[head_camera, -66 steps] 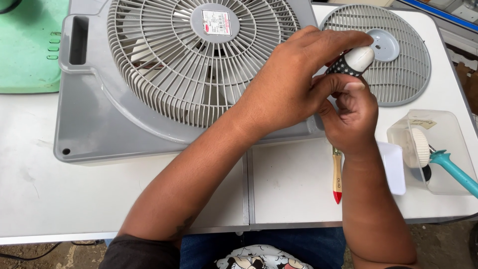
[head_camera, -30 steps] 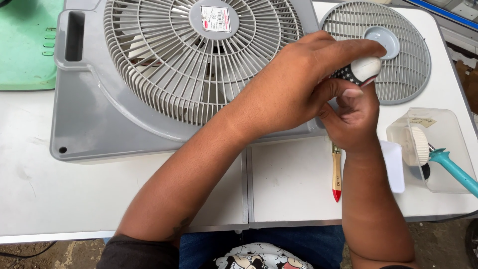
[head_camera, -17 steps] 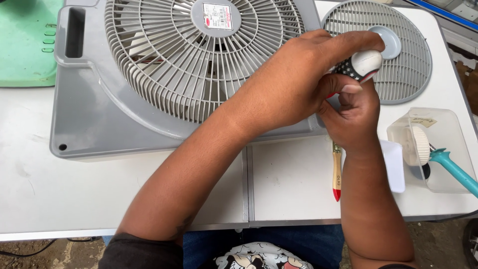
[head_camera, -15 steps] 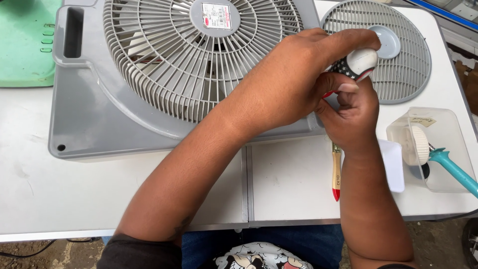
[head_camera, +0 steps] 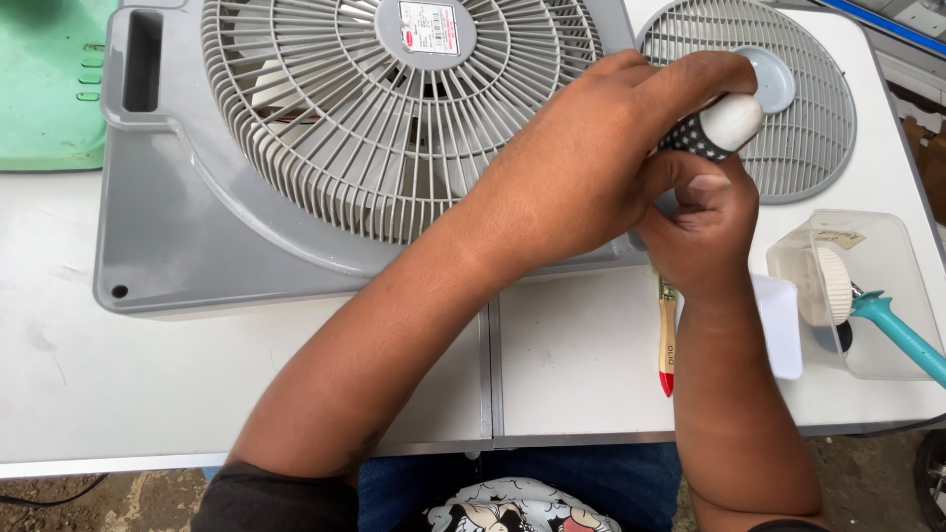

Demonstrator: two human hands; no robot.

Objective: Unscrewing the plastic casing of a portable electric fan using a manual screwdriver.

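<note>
From the head view, I see my left hand (head_camera: 581, 167) clenched around a screwdriver (head_camera: 714, 128) at the fan's (head_camera: 325, 148) right edge, its handle top sticking out. My right hand (head_camera: 705, 222) pinches just below it. A brush (head_camera: 667, 335) lies on the desk (head_camera: 197, 384).

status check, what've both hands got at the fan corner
Left hand wrapped on screwdriver handle, white cap up. Right hand pinched at its shaft, against box fan edge. Loose grille, paintbrush and clear tub close by.
</note>
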